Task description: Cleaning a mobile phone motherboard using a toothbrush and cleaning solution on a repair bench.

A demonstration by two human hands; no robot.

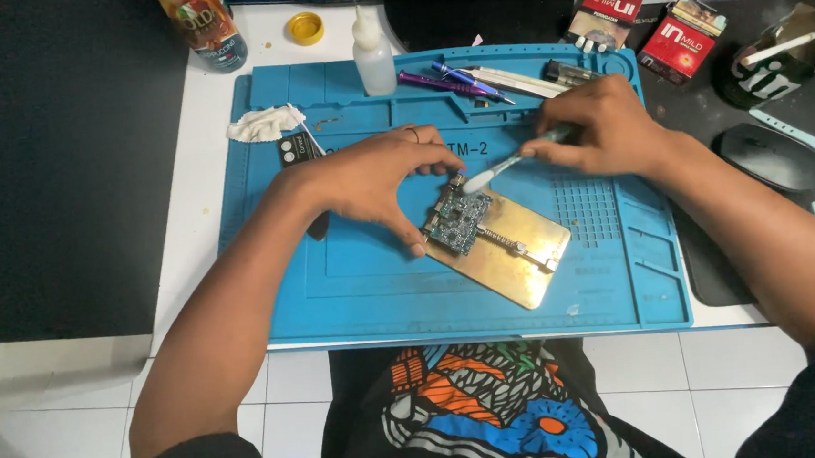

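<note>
The left hand (380, 183) arches over the small green circuit board (460, 221), thumb and fingertips pinching its near and far edges, so the board's left part is hidden beneath the palm; the board sits clamped at the left end of a brass-coloured holder plate (524, 259) on the blue work mat (373, 279). The right hand (606, 129) is closed around the handle of a white brush (508, 163), most of that handle buried in the fist, its pale head touching the board's top edge. Beyond the hands lie a crumpled tissue (262, 124), a small clear dropper bottle (373, 54) and several tools (474, 81) partly hidden behind the right knuckles, while a bottle (202, 23) is cut off at the top edge.
</note>
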